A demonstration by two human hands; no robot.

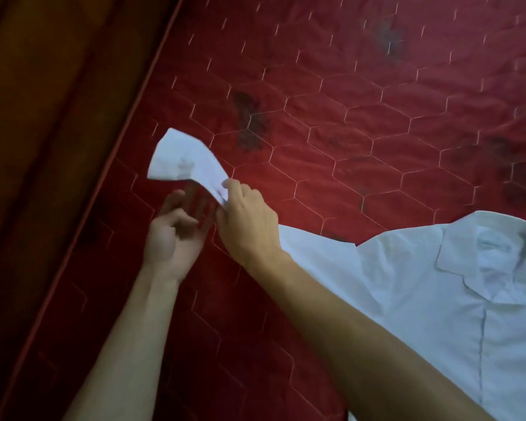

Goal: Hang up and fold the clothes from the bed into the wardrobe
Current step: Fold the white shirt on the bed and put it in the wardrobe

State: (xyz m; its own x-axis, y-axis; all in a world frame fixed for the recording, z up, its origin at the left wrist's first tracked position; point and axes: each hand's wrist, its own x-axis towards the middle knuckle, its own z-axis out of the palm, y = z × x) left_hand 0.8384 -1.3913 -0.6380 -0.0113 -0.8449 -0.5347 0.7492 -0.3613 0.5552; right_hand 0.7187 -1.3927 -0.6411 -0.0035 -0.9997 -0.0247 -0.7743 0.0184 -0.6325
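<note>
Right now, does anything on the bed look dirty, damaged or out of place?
Yes. The red mattress has dark blotches that look like stains. The largest lies just beyond the sleeve that the right hand pinches up, and others sit farther up and to the right. The white shirt looks clean where it shows.

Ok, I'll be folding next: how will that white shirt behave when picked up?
Probably floppy: the sleeve curls over beyond where the right hand pinches it. Likely light, since a fingertip pinch lifts the sleeve while the shirt lies flat on the mattress.
</note>
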